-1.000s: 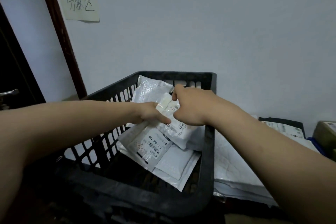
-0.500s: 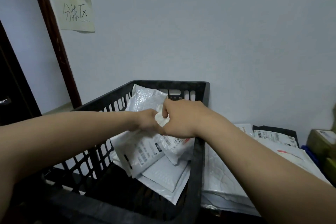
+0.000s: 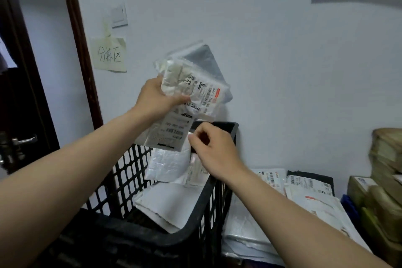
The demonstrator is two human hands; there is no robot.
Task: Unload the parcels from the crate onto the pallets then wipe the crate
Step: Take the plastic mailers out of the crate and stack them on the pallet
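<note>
A black slotted plastic crate (image 3: 214, 206) stands in front of me against the wall. My left hand (image 3: 155, 99) grips a bundle of white and grey mailer parcels (image 3: 191, 88) with printed labels, lifted well above the crate. My right hand (image 3: 212, 150) hovers over the crate's right rim, its fingers curled and pinching the edge of a white bubble mailer (image 3: 167, 165) that still lies inside. More white mailers (image 3: 169, 204) lie lower in the crate.
Right of the crate, a low stack of labelled parcels (image 3: 304, 193) lies flat. Brown cardboard boxes (image 3: 385, 176) are piled at the far right. A dark door frame (image 3: 80, 50), a handwritten note (image 3: 109, 54) and a door handle (image 3: 20, 140) are on the left.
My left hand has lifted a bundle of parcels up out of the crate. My right hand has let go of that bundle and dropped to a mailer inside the crate.
</note>
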